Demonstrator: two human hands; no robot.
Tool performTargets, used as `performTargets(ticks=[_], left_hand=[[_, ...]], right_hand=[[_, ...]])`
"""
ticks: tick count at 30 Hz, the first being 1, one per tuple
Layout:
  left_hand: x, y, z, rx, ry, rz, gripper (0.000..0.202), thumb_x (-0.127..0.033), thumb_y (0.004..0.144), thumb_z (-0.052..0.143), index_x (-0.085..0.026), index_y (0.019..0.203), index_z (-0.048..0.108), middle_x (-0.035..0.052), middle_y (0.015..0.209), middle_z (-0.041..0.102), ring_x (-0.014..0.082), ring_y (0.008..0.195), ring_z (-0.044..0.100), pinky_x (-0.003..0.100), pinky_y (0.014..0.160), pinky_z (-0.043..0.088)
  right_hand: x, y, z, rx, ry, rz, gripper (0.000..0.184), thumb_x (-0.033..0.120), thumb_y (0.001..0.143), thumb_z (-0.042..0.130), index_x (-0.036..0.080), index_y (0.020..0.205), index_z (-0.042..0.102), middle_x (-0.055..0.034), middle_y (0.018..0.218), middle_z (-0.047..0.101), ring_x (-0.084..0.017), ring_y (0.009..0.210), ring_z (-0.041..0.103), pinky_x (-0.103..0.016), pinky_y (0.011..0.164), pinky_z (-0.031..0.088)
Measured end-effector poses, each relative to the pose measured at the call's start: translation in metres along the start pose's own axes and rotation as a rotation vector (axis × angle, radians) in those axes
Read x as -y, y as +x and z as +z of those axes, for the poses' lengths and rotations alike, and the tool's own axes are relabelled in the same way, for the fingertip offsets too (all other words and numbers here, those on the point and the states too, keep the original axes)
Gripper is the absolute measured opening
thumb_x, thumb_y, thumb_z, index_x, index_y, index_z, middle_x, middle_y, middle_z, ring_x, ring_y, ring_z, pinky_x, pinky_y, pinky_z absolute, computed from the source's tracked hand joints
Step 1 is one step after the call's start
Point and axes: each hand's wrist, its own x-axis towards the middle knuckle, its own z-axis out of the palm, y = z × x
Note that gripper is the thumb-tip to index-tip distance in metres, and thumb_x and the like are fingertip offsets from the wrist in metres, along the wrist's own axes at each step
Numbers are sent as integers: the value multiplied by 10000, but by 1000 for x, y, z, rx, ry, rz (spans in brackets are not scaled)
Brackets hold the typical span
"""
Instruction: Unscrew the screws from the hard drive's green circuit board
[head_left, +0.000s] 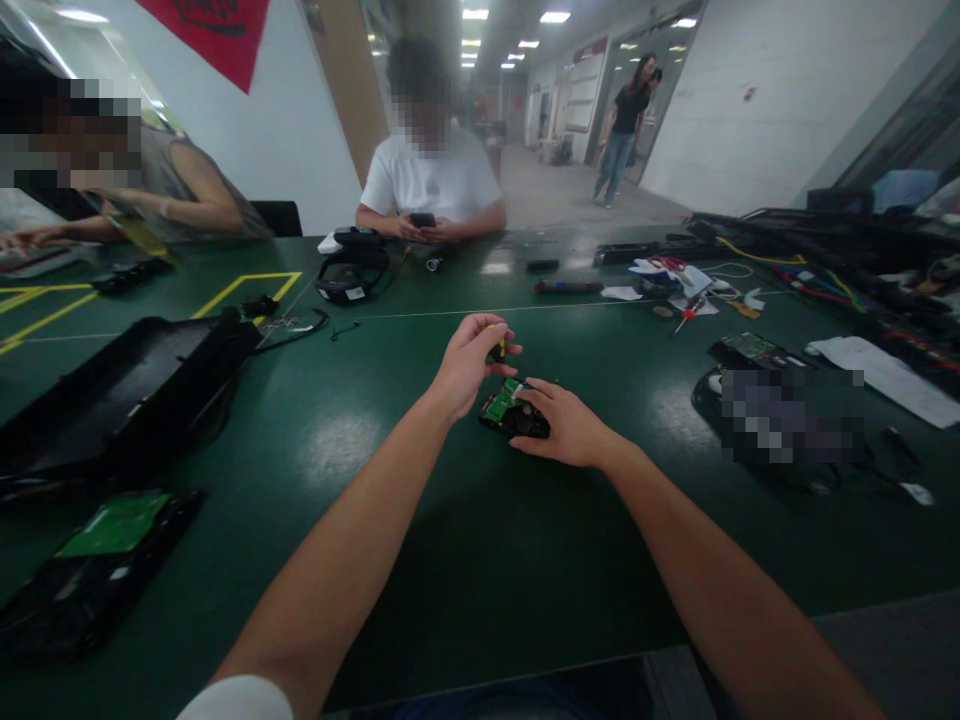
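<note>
Left hand (pixel 472 368) pinches stubby yellow-black handle (pixel 499 349) near rectangular black-framed circuit board (pixel 499 402); right hand (pixel 568 425), part-spread, grips the frame. Glossy green tabletop (pixel 517 550) runs wide either side, near edge well apart.

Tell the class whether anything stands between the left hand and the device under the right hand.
Nothing visible stands between the left hand and the device; its green board lies partly exposed. The right hand covers part of the device's right side.

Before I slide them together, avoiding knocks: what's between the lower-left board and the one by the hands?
Head view: bare table, crossed by the left forearm.
</note>
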Motion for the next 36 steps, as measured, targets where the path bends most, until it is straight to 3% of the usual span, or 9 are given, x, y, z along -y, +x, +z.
performTargets(ticks=[5, 13, 17, 21, 36], left_hand=[[2, 1, -2, -14, 5, 8, 239, -411, 914, 702, -211, 991, 596, 71, 1055, 686, 212, 931, 730, 224, 535, 540], [-3, 1, -5, 30, 189, 73, 265, -422, 902, 672, -189, 966, 781, 98, 1093, 712, 213, 1000, 639, 216, 551, 485], [-6, 0, -5, 29, 146, 52, 211, -362, 884, 677, -207, 1011, 745, 64, 971, 670, 185, 878, 637, 212, 509, 457], [-7, 1, -3, 5, 57, 44, 151, -304, 863, 678, -218, 986, 684, 37, 930, 653, 174, 847, 655, 242, 588, 541], [-2, 6, -6, -96, 61, 72, 185, -366, 940, 637, -192, 964, 694, 55, 895, 674, 169, 840, 645, 246, 632, 545]], right_hand=[[1, 0, 0, 0, 14, 6, 851, 680, 850, 761, 191, 1513, 548, -232, 1615, 480, -439, 1451, 513, -645, 1205, 379], [2, 0, -3, 18, 0, 10, 861, 687, 866, 745, 156, 1513, 547, -251, 1630, 457, -438, 1472, 494, -624, 1200, 404], [1, -1, -2, 10, 7, 11, 852, 695, 862, 748, 185, 1516, 550, -229, 1632, 465, -432, 1459, 512, -625, 1195, 413], [0, -1, -2, -7, 11, 9, 843, 686, 853, 763, 195, 1507, 563, -223, 1625, 477, -425, 1453, 521, -625, 1193, 416], [1, 3, 4, -68, 1, 41, 838, 681, 860, 758, 152, 1488, 591, -251, 1603, 492, -412, 1447, 533, -593, 1210, 406]])
